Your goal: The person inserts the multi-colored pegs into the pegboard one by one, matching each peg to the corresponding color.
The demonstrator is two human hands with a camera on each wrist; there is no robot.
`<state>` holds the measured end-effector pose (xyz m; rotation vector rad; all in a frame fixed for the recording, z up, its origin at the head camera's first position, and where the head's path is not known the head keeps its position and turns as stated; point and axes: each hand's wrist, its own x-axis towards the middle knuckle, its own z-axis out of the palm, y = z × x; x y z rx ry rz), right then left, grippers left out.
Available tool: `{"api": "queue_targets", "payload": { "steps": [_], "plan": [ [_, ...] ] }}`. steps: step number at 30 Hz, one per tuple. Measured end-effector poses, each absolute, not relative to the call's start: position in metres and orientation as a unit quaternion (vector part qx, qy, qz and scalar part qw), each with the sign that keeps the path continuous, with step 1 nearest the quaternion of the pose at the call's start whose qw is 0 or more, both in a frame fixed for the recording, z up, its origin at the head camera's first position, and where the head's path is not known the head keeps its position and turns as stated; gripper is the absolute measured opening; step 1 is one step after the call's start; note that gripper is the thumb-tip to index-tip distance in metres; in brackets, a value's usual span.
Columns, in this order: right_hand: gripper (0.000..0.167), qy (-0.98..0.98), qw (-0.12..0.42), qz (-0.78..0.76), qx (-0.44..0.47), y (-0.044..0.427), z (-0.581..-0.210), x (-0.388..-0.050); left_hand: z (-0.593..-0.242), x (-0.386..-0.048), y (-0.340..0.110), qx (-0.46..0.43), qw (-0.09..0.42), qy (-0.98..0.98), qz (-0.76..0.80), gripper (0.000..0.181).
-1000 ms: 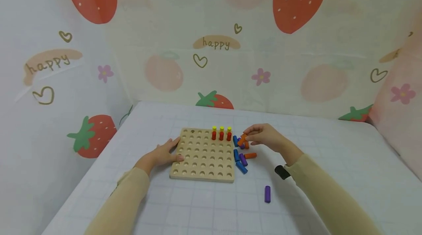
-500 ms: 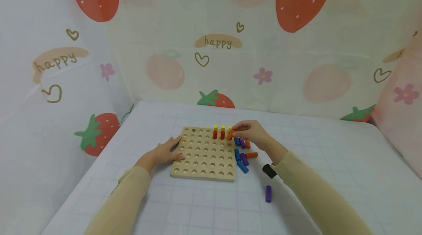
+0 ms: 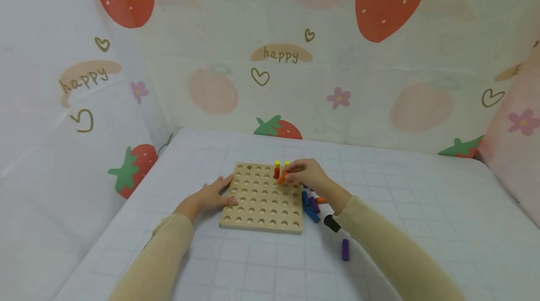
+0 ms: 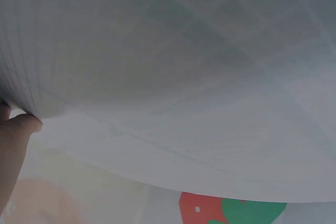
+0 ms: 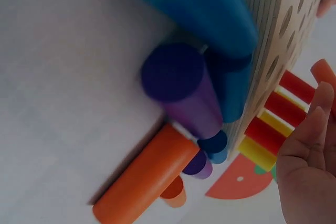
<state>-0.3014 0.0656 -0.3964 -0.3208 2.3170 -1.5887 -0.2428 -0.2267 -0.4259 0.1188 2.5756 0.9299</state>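
Observation:
My left hand (image 3: 209, 197) rests on the left edge of the wooden peg board (image 3: 261, 226), fingers straight and thumb over its top. In the left wrist view that hand (image 4: 14, 140) shows at the left edge. My right hand (image 3: 311, 176) pinches an orange peg (image 3: 282, 178) over the upper right part of the board, just right of a standing red peg (image 3: 276, 173). Yellow pegs (image 3: 277, 163) stand behind. The right wrist view shows three red pegs (image 5: 285, 108) and yellow ones (image 5: 257, 153) upright beside the right hand (image 5: 310, 166).
Blue pegs (image 3: 312, 214), purple pegs (image 3: 314, 205) and an orange peg (image 3: 321, 200) lie along the board's right side. A separate purple peg (image 3: 345, 250) lies nearer the front. Behind the table hangs a cloth (image 3: 337, 123) printed with strawberries.
The right hand has carried the orange peg left from the loose pegs to above the board, passing the standing red pegs. The left hand keeps its place on the board.

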Motion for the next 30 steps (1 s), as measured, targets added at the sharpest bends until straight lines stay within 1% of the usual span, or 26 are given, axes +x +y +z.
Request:
{"api": "queue_targets", "payload": {
  "steps": [5, 17, 25, 30],
  "plan": [
    [0.022, 0.806, 0.154, -0.561, -0.11, 0.06, -0.397, -0.301, -0.426, -0.243, -0.226, 0.039, 0.201, 0.92, 0.334, 0.091],
    [0.017, 0.797, 0.157, -0.578, -0.083, 0.049, -0.404, -0.302, -0.424, -0.241, -0.225, 0.039, 0.197, 0.922, 0.331, 0.091],
    [0.013, 0.825, 0.144, -0.537, -0.098, 0.044, -0.406, -0.302, -0.423, -0.241, -0.224, 0.04, 0.197, 0.923, 0.327, 0.091],
    [0.018, 0.838, 0.139, -0.515, -0.112, 0.043, -0.407, -0.303, -0.422, -0.241, -0.225, 0.04, 0.198, 0.922, 0.33, 0.091]
  ]
}}
